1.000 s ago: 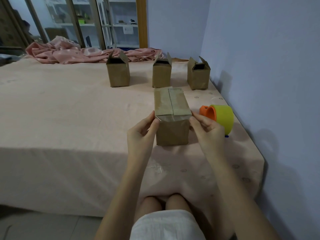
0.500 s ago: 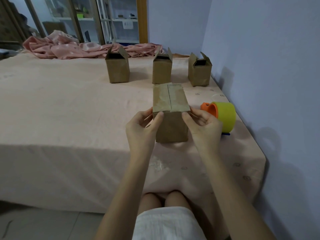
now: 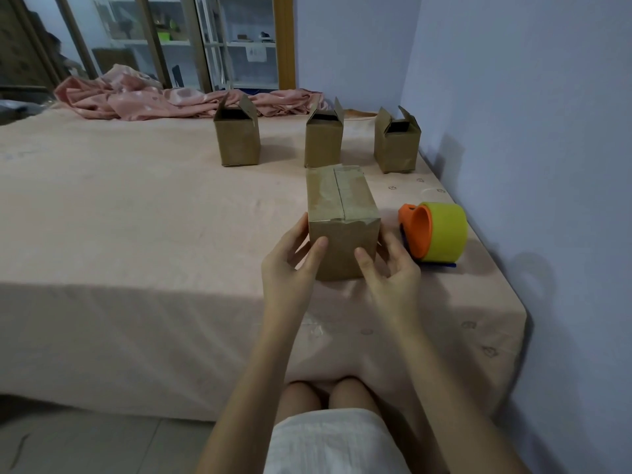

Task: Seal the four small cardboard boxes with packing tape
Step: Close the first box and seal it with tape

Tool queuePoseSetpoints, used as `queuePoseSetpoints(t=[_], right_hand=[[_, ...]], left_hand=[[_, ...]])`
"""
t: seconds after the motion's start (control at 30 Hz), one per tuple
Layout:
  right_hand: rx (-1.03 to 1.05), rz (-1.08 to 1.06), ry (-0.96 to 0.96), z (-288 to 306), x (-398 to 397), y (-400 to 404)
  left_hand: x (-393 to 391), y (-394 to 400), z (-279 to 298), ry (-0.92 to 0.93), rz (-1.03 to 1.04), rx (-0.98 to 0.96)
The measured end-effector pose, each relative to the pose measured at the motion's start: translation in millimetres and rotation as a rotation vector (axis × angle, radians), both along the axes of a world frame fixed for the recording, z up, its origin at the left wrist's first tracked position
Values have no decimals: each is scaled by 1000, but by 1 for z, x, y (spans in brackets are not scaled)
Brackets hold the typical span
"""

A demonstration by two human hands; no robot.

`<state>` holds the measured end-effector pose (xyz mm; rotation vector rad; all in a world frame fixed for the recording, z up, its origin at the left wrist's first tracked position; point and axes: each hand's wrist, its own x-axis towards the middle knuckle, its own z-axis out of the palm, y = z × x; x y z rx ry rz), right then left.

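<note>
A closed cardboard box (image 3: 342, 200) with clear tape over its top seam stands near the bed's front edge. My left hand (image 3: 290, 265) grips its left side, thumb pressed on the front face. My right hand (image 3: 390, 271) grips the right side, thumb also on the front. Three more boxes stand in a row farther back with their flaps up: a left box (image 3: 237, 140), a middle box (image 3: 323, 140) and a right box (image 3: 396, 145). A tape dispenser (image 3: 436, 232), orange with a yellow-green roll, lies to the right of the taped box.
A pink sheet covers the bed (image 3: 136, 217), whose front edge drops just below my hands. Crumpled pink bedding (image 3: 136, 100) lies at the back. A blue wall (image 3: 530, 131) runs close along the right side. My knees (image 3: 321, 395) are below the bed edge.
Both hands slid down from the box's top front edge to its front face and sides, thumbs pressing the tape end down. The box stayed where it was.
</note>
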<state>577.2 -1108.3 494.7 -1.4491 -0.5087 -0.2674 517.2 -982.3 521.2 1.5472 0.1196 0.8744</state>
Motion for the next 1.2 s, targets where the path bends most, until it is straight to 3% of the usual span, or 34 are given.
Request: queuePoseSetpoints(t=[0.17,0.3,0.47,0.63,0.77,0.9,1.0,1.07,1.2], right_hand=[[67,-82,28,9,-1,4],[-66,-64,-25,11,-4,-1],[-37,-22,-123,43,-9,-12],[-275,-101,-358,73,-4,-11],[-351,-113,-368,68,-1,-18],[-480,-26,-395,63,-1,-27],[-405,16,-344,61,-2,-27],[-340,-36,-273,64,1,-23],[-454,-143,-229,61,14,-17]], left_hand=[[5,1,4,2,32,-27],[-1,8,2,34,-73,48],[-8,21,28,136,-177,-116],[-1,17,52,314,-71,190],[0,13,51,325,19,346],[0,13,47,301,3,358],[-2,15,48,303,-12,342],[-2,12,50,303,-34,343],[1,0,49,281,34,431]])
